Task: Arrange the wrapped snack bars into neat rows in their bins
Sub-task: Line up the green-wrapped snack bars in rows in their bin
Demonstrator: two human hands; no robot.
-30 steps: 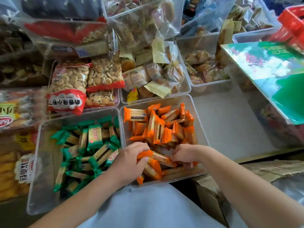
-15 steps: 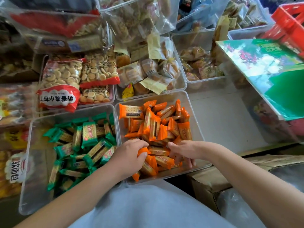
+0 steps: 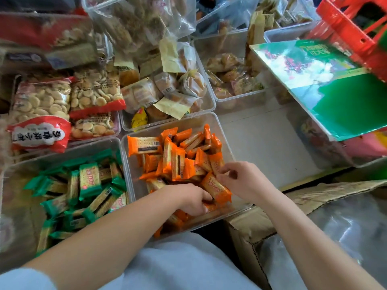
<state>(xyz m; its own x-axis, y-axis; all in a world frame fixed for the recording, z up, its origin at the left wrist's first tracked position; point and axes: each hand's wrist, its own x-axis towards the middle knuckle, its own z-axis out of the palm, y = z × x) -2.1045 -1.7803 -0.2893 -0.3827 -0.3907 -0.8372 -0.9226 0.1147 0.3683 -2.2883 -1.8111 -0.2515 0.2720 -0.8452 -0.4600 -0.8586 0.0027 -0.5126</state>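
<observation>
Lifted right hand now tilts orange-wrapped bar upward

Pale grey tabletop carries clear plastic bins edge to edge: orange-bar bin, green-bar bin, biscuit bin, pastry bins. Bare patch right of orange-bar bin.

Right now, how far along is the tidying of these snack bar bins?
Early. Done: nothing reads as a finished row. In hand: both hands are in the orange bin, left hand and right hand handling orange bars. Left: most orange bars lie jumbled, and the green bars sit untouched.
</observation>
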